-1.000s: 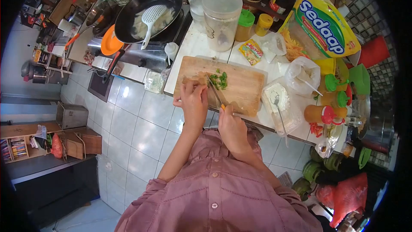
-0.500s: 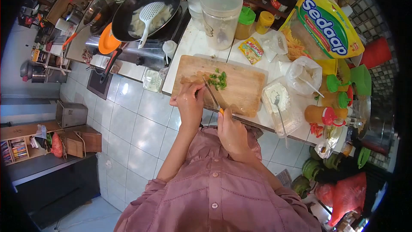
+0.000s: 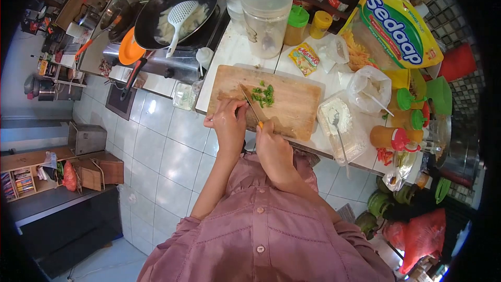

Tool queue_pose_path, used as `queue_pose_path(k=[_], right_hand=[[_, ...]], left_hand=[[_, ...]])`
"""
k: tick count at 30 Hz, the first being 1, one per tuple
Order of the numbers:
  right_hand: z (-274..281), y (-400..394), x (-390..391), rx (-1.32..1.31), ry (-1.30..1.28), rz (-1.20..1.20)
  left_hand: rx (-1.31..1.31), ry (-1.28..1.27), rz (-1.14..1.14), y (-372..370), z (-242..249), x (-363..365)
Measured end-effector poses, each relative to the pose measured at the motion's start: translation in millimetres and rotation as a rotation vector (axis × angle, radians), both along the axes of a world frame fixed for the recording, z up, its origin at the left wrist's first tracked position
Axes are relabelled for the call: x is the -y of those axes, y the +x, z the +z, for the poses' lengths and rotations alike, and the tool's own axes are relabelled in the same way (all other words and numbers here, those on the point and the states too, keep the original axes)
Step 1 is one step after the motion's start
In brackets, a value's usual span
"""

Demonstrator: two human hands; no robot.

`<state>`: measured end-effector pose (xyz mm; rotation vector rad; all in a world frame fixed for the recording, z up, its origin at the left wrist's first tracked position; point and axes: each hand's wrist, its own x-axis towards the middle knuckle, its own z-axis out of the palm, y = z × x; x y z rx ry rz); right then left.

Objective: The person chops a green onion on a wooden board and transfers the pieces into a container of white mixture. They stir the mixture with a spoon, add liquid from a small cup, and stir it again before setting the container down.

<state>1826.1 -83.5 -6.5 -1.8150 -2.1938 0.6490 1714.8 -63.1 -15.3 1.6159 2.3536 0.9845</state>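
A wooden cutting board [image 3: 292, 99] lies at the counter's front edge, with a small heap of chopped green herbs or chilli [image 3: 263, 95] near its middle. My right hand [image 3: 274, 149] is wrapped round the orange handle of a knife [image 3: 252, 103], whose blade slants up and left beside the green pieces. At the board's left front edge my left hand [image 3: 229, 122] is closed, fingertips pinched together close to the blade. What those fingers hold, if anything, is hidden.
On the stove at left sits a black frying pan [image 3: 148, 31] with food and a white slotted spatula [image 3: 181, 18]. Right of the board stand a tray of white flour [image 3: 339, 117] with a spoon and a plastic bag [image 3: 369, 90]. Behind are a clear container [image 3: 266, 23] and a Masako packet [image 3: 304, 58].
The knife and my right hand have shifted slightly left, bringing the blade's tip nearer my left hand's side. My left hand stays almost in place. The view has shifted a little.
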Motion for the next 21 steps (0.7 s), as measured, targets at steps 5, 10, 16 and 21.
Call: queue_pose_path(k=[5, 10, 16, 21], right_hand=[[7, 19, 21, 0.045, -0.068, 0.007], [7, 26, 24, 0.066, -0.117, 0.009], [5, 21, 8, -0.052, 0.030, -0.022], [-1, 29, 9, -0.120, 0.058, -0.016]], left_hand=[[0.014, 0.023, 0.009, 0, -2, 0], [-0.013, 0.024, 0.022, 2, -1, 1], [-0.155, -0.026, 0.008, 8, 1, 5], [-0.232, -0.004, -0.002, 7, -1, 8]])
